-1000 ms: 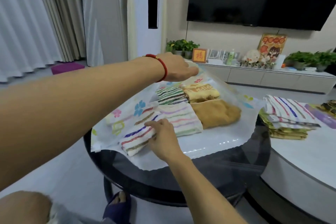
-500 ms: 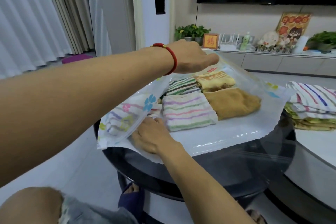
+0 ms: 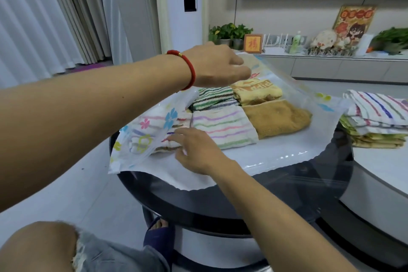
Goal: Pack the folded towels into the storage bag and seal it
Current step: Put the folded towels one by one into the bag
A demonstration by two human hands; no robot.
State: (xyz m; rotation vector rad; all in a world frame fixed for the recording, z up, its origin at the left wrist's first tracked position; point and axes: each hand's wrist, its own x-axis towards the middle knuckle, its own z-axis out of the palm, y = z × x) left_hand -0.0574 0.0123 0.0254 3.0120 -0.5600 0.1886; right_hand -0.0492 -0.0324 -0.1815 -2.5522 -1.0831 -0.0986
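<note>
A clear storage bag (image 3: 287, 152) printed with flowers lies open on a round black glass table (image 3: 220, 201). Inside lie several folded towels: a pastel-striped one (image 3: 223, 126), a mustard one (image 3: 278, 117), a yellow one (image 3: 256, 90) and a green-striped one (image 3: 212, 97). My left hand (image 3: 218, 64), with a red bracelet at the wrist, holds the bag's upper sheet lifted at the far side. My right hand (image 3: 194, 150) touches, with straight fingers, another striped towel (image 3: 159, 137) that sits under the raised flap at the left.
A stack of folded towels (image 3: 379, 121) waits on the white table (image 3: 386, 161) to the right. Behind stands a low TV cabinet (image 3: 331, 66) with plants and ornaments. My knee (image 3: 37, 247) and a slippered foot (image 3: 159, 234) are below the table edge.
My right hand has slid the striped towel leftward, from the bag's front edge to under the raised flap. My left hand stays up holding the sheet. The view has moved closer.
</note>
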